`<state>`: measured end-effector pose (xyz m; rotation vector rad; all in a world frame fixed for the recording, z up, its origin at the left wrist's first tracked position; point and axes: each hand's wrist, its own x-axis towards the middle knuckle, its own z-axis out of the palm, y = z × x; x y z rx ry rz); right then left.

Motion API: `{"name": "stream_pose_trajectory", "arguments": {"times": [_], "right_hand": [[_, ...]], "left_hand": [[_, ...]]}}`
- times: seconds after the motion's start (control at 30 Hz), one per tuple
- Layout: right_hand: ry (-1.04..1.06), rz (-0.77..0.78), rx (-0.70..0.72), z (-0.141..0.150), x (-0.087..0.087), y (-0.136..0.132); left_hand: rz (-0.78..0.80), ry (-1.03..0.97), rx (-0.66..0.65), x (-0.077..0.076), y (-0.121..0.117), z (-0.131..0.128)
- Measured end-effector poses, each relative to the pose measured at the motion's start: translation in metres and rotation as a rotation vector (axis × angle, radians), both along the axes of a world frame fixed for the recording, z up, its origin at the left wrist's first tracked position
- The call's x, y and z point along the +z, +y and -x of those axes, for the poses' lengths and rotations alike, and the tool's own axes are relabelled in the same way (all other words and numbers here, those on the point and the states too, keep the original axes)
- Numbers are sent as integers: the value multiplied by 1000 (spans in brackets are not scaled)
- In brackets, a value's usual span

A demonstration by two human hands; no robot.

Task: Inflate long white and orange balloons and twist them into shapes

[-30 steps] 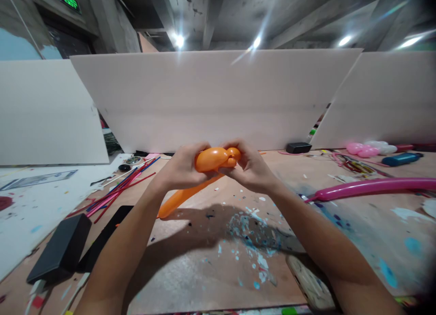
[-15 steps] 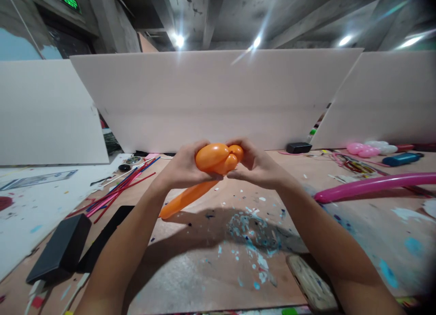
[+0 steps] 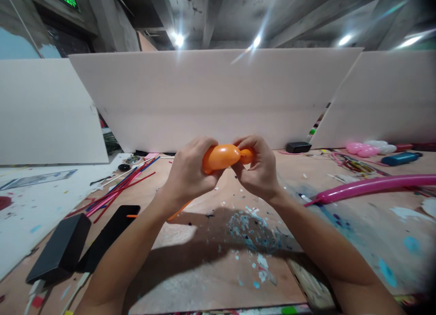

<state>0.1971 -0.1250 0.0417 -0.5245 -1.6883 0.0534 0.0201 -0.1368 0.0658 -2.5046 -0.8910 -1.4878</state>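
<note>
An orange modelling balloon (image 3: 221, 158), twisted into segments, is held between both hands above the middle of the table. My left hand (image 3: 192, 167) wraps round the large rounded segment. My right hand (image 3: 257, 165) has its fingers closed on the small round bubble at the balloon's right end. A twist joins the large segment to that bubble. Behind my left forearm the thin orange tail shows in two short pieces, its middle hidden by the arm.
A long magenta balloon (image 3: 374, 188) lies on the right, with pink balloon bubbles (image 3: 361, 149) and a blue cylinder (image 3: 401, 159) behind it. Uninflated balloons (image 3: 126, 185), a black box (image 3: 59, 247) and a phone (image 3: 109, 238) lie left. White boards (image 3: 214, 97) stand behind.
Both hands have turned the orange balloon and moved slightly right. The small bubbles are now mostly inside my right hand's fingers. The orange tail has swung left behind my left forearm.
</note>
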Motion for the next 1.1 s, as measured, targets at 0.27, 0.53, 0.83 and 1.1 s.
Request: {"name": "stream_pose_trajectory", "arguments": {"times": [0.27, 0.53, 0.83, 1.1], "right_hand": [[73, 20, -52, -1, -2, 1], [-76, 404, 475, -3, 5, 6], [55, 427, 424, 2, 5, -7], [186, 584, 485, 3, 11, -12]], "left_hand": [[87, 141, -146, 8, 3, 15], [240, -231, -319, -1, 32, 20], [122, -346, -191, -2, 16, 5], [166, -406, -453, -10, 23, -1]]}}
